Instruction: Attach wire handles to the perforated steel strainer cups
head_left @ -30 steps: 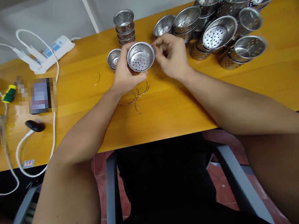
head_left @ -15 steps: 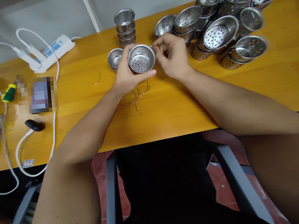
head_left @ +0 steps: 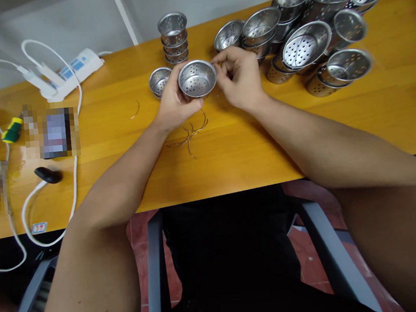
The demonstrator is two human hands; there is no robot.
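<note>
My left hand (head_left: pixel 175 99) is wrapped round a small perforated metal cup (head_left: pixel 198 81), its open mouth tilted toward me. At the cup's right side, my right hand (head_left: pixel 239 74) is closed in a pinch close to the rim; what its fingertips hold is too small to make out. Below the cup, several thin curved wires (head_left: pixel 189 137) lie in a loose heap on the wooden table (head_left: pixel 230 159). One more wire (head_left: pixel 136 109) lies apart to the left. Just behind my left hand stands another small perforated cup (head_left: pixel 159 80), partly hidden.
A stack of small perforated cups (head_left: pixel 173 33) stands near the wall. Larger perforated metal cups (head_left: pixel 305 47) crowd the right back. On the left are a power strip (head_left: pixel 75 72), white cables, a phone (head_left: pixel 55 133), a green-yellow handle (head_left: pixel 12 130) and a black object (head_left: pixel 48 174).
The cup has tipped slightly, so more of its outer side shows. My left thumb has shifted left along the cup's near side. My right hand stays almost in place.
</note>
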